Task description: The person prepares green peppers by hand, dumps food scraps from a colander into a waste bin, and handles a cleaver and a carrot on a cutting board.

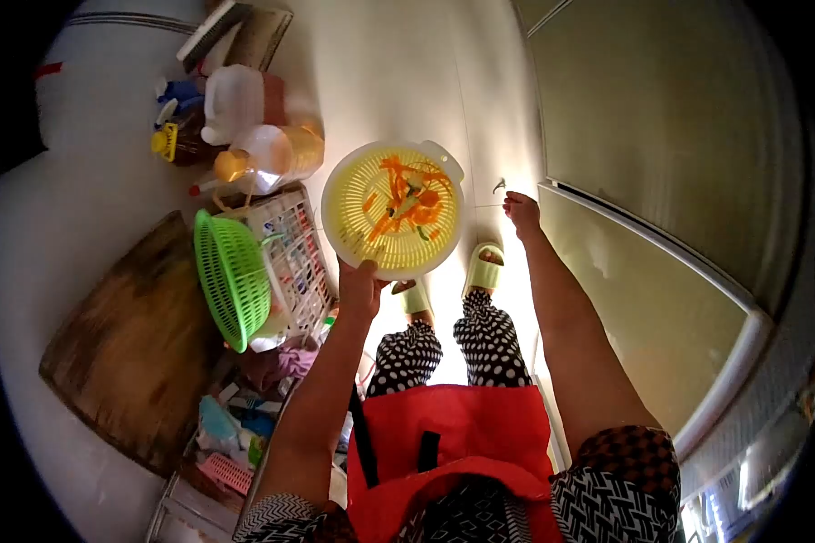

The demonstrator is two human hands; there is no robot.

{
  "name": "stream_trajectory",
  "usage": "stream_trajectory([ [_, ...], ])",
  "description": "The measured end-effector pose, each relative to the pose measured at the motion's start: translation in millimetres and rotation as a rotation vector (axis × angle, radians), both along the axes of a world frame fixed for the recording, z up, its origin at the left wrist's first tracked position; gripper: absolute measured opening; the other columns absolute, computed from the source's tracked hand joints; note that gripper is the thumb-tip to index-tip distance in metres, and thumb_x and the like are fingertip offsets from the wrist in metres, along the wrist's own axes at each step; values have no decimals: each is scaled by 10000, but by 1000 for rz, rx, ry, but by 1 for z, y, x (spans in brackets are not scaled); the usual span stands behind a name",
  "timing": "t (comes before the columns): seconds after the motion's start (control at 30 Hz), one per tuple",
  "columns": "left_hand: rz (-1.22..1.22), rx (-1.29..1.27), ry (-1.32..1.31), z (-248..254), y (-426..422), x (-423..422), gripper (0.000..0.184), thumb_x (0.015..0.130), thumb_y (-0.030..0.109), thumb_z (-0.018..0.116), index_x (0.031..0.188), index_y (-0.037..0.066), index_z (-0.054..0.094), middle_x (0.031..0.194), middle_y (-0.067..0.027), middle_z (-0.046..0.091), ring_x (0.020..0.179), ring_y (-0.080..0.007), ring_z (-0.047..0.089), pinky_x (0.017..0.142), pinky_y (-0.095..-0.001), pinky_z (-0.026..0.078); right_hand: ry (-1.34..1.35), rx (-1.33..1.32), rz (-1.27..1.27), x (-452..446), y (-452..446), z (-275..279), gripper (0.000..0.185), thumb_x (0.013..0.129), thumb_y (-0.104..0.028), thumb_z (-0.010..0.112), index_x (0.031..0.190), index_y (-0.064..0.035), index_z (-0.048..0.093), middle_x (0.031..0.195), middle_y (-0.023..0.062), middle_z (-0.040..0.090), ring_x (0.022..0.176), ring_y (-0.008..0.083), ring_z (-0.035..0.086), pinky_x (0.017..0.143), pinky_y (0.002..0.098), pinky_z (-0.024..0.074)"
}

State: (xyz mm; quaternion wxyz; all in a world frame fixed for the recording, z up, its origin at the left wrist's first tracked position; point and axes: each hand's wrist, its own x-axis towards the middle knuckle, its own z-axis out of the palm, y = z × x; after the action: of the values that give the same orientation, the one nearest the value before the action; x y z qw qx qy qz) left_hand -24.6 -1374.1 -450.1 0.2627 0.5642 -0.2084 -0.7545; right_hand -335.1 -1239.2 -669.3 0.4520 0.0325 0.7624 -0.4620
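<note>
My left hand (360,288) grips the near rim of a round yellow colander (344,195) with a white outer edge, thumb over the rim. Orange strips and pieces that look like vegetable peelings (414,206), with a few green bits, lie inside it. Out to the right, my right hand (522,213) is closed, apart from the colander. A thin light line runs from its fingers toward the colander, and a small dark hooked shape (499,185) shows just above the fingertips. What the fingers hold is too small to make out.
On the left stand a green basket (231,281), a white crate (290,244), bottles (285,154), a white jug (231,101) and a wooden board (136,353). A pale cabinet-like panel (661,253) lines the right. My slippered feet (483,270) are below the colander.
</note>
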Motion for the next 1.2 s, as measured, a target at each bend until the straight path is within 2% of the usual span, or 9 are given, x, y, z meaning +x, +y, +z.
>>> stream_trajectory([
  [0.17,16,32,48,-69,-2,0,737,730,-131,372,1396,140,205,1273,-162,435,1045,-303,600,743,-400,621,162,39,245,-5,0,-92,317,879,-11,490,1174,-35,604,908,74,625,722,153,600,617,264,502],
  [0.23,6,-3,107,-93,-3,2,740,723,-131,375,1393,136,205,1264,-158,438,1035,-298,604,731,-396,622,554,133,683,-26,27,-199,378,846,-24,523,1221,-56,567,881,87,640,748,179,619,672,311,523],
  [0.33,-21,19,36,-113,-5,4,752,709,-134,377,1390,139,210,1258,-158,434,1060,-311,587,739,-420,618,596,461,937,-22,-6,-139,392,795,-54,513,1178,-94,585,988,116,672,936,302,634,839,376,497],
  [0.43,1,40,-31,-111,-5,-2,716,724,-114,385,1380,140,249,1281,-154,453,1111,-340,573,832,-519,573,599,411,892,-21,-8,-129,388,785,-44,499,1158,-88,596,1046,122,671,998,305,624,865,363,495],
  [0.6,-4,21,-52,-85,-9,-4,737,724,-132,365,1388,160,229,1308,-156,420,1125,-331,560,824,-520,572,580,271,703,-13,-4,-91,449,788,-35,569,1236,-54,570,1196,142,620,1110,289,589,970,349,452],
  [0.8,28,-7,-83,27,-12,-16,784,739,-138,368,1415,212,182,1345,-137,384,1159,-317,533,811,-517,573,449,-131,330,20,-57,154,530,865,80,357,1349,-111,456,1324,94,541,937,176,652,752,296,531],
  [0.97,-12,-27,-102,169,-21,-24,847,699,-158,364,1441,187,141,1335,-166,380,1145,-322,535,757,-441,603,490,-210,532,65,-83,399,483,893,53,412,1319,-145,523,1123,97,648,908,157,635,770,273,502],
  [1.0,-30,-49,-108,196,-20,-20,850,695,-160,364,1441,181,143,1337,-167,381,1149,-324,532,766,-436,600,455,-253,536,80,-86,436,500,882,47,422,1323,-167,517,967,74,673,802,159,627,762,282,503],
  [1.2,-96,-183,48,353,-29,8,848,688,-128,391,1445,171,151,1336,-155,399,1143,-336,537,761,-422,595,647,-245,812,119,-96,593,436,890,-17,511,1303,-157,522,1154,193,616,1025,331,620,876,369,504],
])
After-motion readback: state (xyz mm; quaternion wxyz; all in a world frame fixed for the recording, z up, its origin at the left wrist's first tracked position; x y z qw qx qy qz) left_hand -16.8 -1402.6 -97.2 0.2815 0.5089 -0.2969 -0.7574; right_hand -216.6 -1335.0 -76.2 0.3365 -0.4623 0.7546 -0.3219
